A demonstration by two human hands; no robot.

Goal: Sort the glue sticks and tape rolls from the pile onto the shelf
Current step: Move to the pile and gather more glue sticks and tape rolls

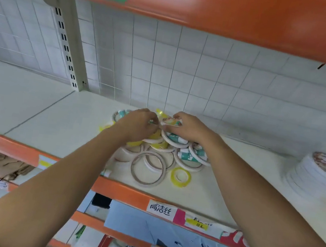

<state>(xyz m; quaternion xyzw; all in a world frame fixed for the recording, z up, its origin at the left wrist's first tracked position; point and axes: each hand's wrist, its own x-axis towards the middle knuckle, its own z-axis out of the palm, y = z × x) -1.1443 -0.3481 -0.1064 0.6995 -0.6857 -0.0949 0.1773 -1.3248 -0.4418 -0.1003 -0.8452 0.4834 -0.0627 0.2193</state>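
A: Orange trim, white sheet-metal shelf (53, 120). That is the head view, and the pile (162, 154) of tape rolls sits mid-frame on it, near the tiled back wall.

B: And the hands?

A: The right hand (188, 127) pinches a printed roll (171, 121) by its rim, thumb under and fingers over, at the top of the pile. The left hand (139, 124) is curled beside it with its fingertips at the roll's edge. Whether it has hold of anything, I cannot tell.

B: How will these handle?

A: Light, I'd judge. They are flat hoops, some with green-and-white paper labels. The thin ring (133, 167) at the front looks stiff but springy, best taken across the rim or hooked through the hole. The glossy yellow roll (173, 176) at the lower right of the pile may be slippery. They overlap, so lifting one could drag its neighbours.

B: Glue sticks?

A: None I can pick out for certain.

B: Where do the rolls go?

A: Probably the stack (315, 178) of white rolls at the right edge, well apart from the pile. Its top has a similar printed face.
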